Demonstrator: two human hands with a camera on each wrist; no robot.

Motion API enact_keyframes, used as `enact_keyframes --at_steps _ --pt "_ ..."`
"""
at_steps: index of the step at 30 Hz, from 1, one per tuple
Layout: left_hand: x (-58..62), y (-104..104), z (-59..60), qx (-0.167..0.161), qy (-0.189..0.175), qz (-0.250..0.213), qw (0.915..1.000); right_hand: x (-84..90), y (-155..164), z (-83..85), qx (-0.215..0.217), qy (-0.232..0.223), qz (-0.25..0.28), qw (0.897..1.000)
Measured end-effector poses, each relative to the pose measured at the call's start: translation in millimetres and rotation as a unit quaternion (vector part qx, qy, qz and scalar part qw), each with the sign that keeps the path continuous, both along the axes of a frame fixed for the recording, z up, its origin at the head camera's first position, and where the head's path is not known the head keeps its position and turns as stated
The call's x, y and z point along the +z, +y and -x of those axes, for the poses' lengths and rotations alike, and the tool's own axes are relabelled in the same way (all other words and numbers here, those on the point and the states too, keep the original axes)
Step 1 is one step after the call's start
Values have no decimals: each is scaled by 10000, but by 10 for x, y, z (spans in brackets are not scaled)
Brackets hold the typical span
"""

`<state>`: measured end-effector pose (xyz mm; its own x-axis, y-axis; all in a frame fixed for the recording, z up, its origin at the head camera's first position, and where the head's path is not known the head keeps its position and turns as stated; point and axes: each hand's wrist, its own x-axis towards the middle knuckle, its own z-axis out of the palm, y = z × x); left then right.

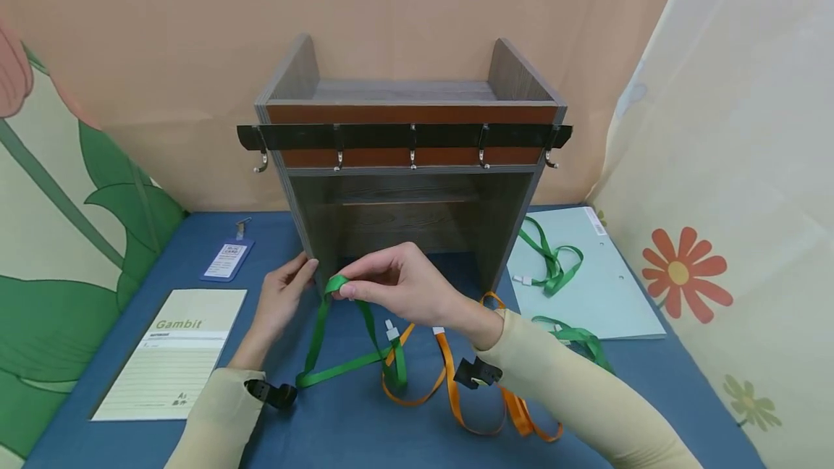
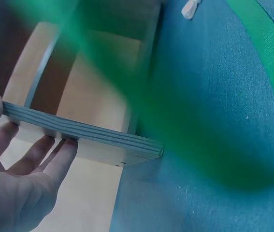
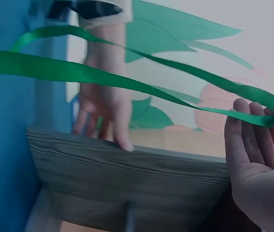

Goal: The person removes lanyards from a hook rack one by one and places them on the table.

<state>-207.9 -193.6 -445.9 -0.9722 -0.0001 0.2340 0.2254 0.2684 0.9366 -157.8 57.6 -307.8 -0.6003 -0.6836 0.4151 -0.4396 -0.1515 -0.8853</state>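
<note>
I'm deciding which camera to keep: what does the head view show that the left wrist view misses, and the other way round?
Only the head view shows the hook rail, the orange lanyard, the Gambit notepad, the badge holder, the pale folder and the right hand pinching the green lanyard.

Only the left wrist view shows the shelf unit's pale underside and the fingers wrapped under the panel edge.

Both show the left hand on the shelf unit, the green strap and the blue tabletop.
</note>
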Motion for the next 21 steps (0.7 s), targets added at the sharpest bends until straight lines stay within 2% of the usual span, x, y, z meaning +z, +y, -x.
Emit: enact_keyframes --at_steps 7,13,18,21 --pt "-17 1 2 -130 53 -1 9999 -258 77 -54 128 -288 -477 9984" --pt "29 5 -16 -128 -57 -24 9999 -391 244 -6 331 -456 -719 9958" --pt "161 30 -81 -202 -161 -66 9996 -463 405 79 34 -357 -1060 9937" --pt "176 31 -96 -217 -204 -80 9995 -485 477 130 -164 -292 -1155 9927"
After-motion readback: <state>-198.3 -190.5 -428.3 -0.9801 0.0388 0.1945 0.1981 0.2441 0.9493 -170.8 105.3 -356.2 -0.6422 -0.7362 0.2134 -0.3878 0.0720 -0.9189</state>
